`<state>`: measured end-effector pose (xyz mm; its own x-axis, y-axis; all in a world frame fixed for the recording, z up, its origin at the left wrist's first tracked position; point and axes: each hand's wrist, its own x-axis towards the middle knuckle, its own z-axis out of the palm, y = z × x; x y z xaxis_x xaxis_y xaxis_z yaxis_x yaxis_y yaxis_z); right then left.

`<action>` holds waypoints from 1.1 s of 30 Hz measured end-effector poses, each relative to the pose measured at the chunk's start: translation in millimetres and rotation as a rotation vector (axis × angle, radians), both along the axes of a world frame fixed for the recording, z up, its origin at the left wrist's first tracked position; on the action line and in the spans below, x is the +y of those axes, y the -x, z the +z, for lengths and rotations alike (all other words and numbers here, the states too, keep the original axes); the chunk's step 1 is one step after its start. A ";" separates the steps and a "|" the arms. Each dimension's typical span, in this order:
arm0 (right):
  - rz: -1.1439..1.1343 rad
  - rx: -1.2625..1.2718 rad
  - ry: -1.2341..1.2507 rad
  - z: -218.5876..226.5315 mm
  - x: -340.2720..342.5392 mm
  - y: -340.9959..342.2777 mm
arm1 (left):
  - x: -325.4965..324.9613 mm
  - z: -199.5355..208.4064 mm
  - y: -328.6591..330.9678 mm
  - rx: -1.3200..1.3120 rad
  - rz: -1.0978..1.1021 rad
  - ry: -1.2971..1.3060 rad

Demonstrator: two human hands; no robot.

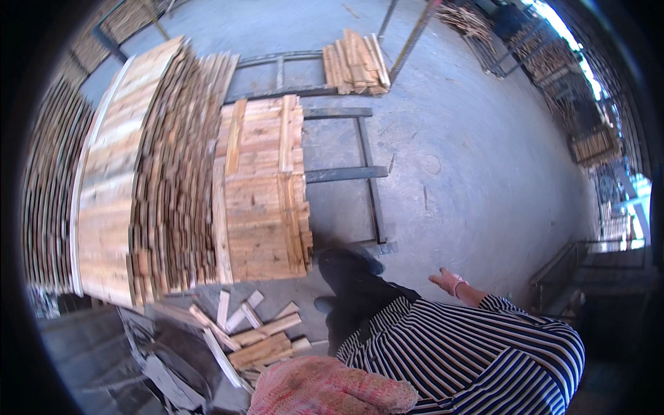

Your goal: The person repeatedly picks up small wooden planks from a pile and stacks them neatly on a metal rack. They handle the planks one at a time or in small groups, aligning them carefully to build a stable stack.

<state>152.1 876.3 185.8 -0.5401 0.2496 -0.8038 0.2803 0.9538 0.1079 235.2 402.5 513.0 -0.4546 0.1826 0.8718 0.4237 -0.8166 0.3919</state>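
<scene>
My left hand (328,391), in a worn pink-and-white knit glove, is large at the lower edge, in front of my striped shirt (470,353). Its fingers stretch to the right with nothing visible in them; the lower part is cut off. Out past my other side, my right hand (449,281) hangs over the floor, its fingers apart and holding nothing visible. A pile of short wood offcuts (266,339) lies on the floor nearest my left hand. Just beyond it stands a stack of wooden panels (256,228), with loose strips on top.
Taller rows of panels (114,173) stand at the left. Dark metal rails (346,174) lie low on the floor beside the stack, and more boards (356,62) rest farther off. Racks with wood (591,145) line the right side, near a dark metal frame (560,270).
</scene>
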 end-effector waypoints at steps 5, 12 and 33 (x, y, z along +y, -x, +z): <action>-0.091 -0.084 0.070 -16.0 -0.2 27.1 | 22.2 -10.8 98.9 0.078 -0.030 -0.043; 0.354 -0.171 0.089 -179.1 121.8 201.9 | 13.9 -22.5 289.1 -0.018 -0.079 -0.162; -0.139 -0.046 0.718 -103.4 -217.6 603.7 | -85.0 29.0 491.2 -0.211 0.362 -0.167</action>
